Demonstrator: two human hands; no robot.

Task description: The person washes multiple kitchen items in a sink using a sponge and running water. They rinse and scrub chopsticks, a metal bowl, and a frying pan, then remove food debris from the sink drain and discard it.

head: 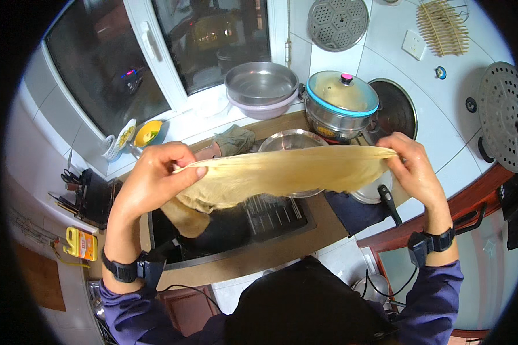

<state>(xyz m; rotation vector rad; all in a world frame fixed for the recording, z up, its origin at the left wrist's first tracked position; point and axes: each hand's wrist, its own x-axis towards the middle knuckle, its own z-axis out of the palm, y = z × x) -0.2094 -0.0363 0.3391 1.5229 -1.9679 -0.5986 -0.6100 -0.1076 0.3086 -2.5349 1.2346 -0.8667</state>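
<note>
A thin pale-yellow sheet is stretched between my two hands above the sink; I cannot tell whether it is wet cloth or a food skin. My left hand pinches its left end between thumb and fingers. At the opposite end, my right hand grips a gathered corner. The lower edge hangs ragged, and a tan flap droops below my left hand. Beneath lies a black sink with a slotted rack. The sheet partly hides a round steel basin.
A lidded steel pot stands behind, beside stacked basins. A grey-green rag lies at the sink's back edge. To the right are a dark cloth and a black-handled lid or pan. A knife block stands left.
</note>
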